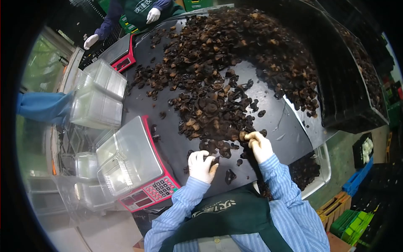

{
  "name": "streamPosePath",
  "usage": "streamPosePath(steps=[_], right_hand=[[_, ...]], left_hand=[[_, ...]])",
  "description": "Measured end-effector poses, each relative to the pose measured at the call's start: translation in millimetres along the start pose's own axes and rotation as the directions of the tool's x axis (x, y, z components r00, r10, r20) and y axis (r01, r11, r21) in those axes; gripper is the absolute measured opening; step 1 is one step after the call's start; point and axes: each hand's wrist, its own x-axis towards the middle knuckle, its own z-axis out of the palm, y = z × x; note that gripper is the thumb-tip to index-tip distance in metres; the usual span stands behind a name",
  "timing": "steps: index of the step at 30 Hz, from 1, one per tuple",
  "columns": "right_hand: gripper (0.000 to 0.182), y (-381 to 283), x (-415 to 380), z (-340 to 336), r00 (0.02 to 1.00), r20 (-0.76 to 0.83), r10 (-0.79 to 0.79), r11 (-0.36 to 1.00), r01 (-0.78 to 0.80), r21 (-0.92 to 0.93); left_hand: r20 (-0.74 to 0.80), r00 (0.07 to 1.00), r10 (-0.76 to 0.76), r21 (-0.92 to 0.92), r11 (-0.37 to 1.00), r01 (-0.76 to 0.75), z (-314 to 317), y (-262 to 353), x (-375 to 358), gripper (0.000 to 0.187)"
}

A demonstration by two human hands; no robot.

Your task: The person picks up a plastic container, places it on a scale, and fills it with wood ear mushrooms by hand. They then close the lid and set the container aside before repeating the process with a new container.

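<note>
**Sorting dark dried mushrooms at the near edge of the heap**

Working in white gloves at the near edge of the mushroom pile (226,75), spread wide across the black table (277,122). Left hand (201,166) curling loosely over a few dark pieces, fingers bent inward, one small piece apparently pinched at the fingertips; whether the grip is fully closed cannot be told from this angle. Right hand (258,145) closing thumb and fingers on a brownish mushroom piece (243,135) at the pile's fringe, just ahead of the knuckles.

Judging the step in hand: picking out or gathering single pieces, not yet carrying anything away. Sitting to the left of the left hand, well within reach: a red scale (147,191) bearing an open clear clamshell tray (126,161), looking empty. More clear trays (98,101) stacked farther off on that side. Across the table, another person's gloved hands (153,14).

Probably calling next for a firm pinch, a lift clear of neighbouring pieces, and a short carry leftward without scattering loose bits.
</note>
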Motion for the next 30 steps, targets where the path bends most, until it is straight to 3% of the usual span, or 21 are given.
streamPosePath(steps=[4,6,7,8,10,11,14,18,22,24,25,26,28,30], right_hand=[[0.015,-29.3,-5.7,12.7,0.982,0.141,-0.127,0.914,0.171,-0.368],[0.016,-10.4,2.1,35.5,0.91,0.132,-0.393,0.797,0.409,-0.444],[0.019,-7.5,5.1,42.2,0.914,0.193,-0.357,0.759,0.404,-0.51],[0.022,-5.6,7.0,47.5,0.915,0.251,-0.316,0.714,0.403,-0.572],[0.027,-16.9,3.5,50.8,0.909,0.366,-0.201,0.638,0.405,-0.655],[0.026,-14.2,3.6,55.8,0.91,0.387,-0.149,0.635,0.388,-0.668],[0.024,-7.5,6.3,56.5,0.906,0.38,-0.187,0.65,0.404,-0.643],[0.015,-3.2,-0.7,52.0,0.877,0.293,-0.382,0.699,0.481,-0.529],[0.015,-25.4,-19.8,22.0,0.933,0.045,-0.357,0.907,0.358,-0.223],[0.015,-26.4,-29.9,-7.9,0.943,-0.043,-0.329,0.914,0.307,-0.267],[0.014,-27.6,-37.6,-27.4,0.976,-0.051,-0.213,0.935,0.188,-0.301],[0.016,-26.9,-46.7,-47.0,0.995,-0.048,-0.091,0.881,0.058,-0.469],[0.02,-13.1,-69.4,-79.6,0.99,-0.036,0.138,0.632,-0.116,-0.767],[0.037,-14.9,-87.6,-92.7,0.916,-0.112,0.386,0.412,-0.279,-0.867]], left_hand=[[-0.074,0.996,-0.054,-0.096,0.994,0.046,-22.0,-8.7,-12.3,0.029],[-0.126,0.987,-0.104,-0.21,0.975,0.076,-28.3,-16.0,-17.8,0.027],[-0.203,0.951,-0.233,-0.258,0.95,0.178,-24.6,-18.1,-23.0,0.026],[-0.137,0.906,-0.401,-0.459,0.836,0.3,-25.0,-18.1,-26.3,0.021],[0.114,0.809,-0.576,-0.693,0.537,0.481,-38.1,-18.1,-24.4,0.018],[0.155,0.788,-0.596,-0.726,0.472,0.5,-37.3,-23.7,-29.0,0.022],[0.134,0.776,-0.617,-0.832,0.356,0.426,-33.7,-29.7,-32.1,0.025],[0.198,0.769,-0.608,-0.86,0.268,0.434,-34.3,-32.2,-35.5,0.031],[0.183,0.811,-0.556,-0.869,0.293,0.397,-31.0,-36.6,-38.0,0.027],[0.197,0.815,-0.545,-0.865,0.295,0.406,-30.3,-36.5,-37.1,0.025],[0.204,0.817,-0.539,-0.862,0.296,0.411,-30.1,-36.5,-36.3,0.025],[0.193,0.82,-0.539,-0.865,0.302,0.402,-29.7,-36.1,-35.5,0.026],[0.167,0.825,-0.54,-0.868,0.316,0.383,-29.0,-35.0,-33.4,0.028],[0.153,0.811,-0.564,-0.874,0.307,0.378,-28.7,-35.2,-32.3,0.027]])
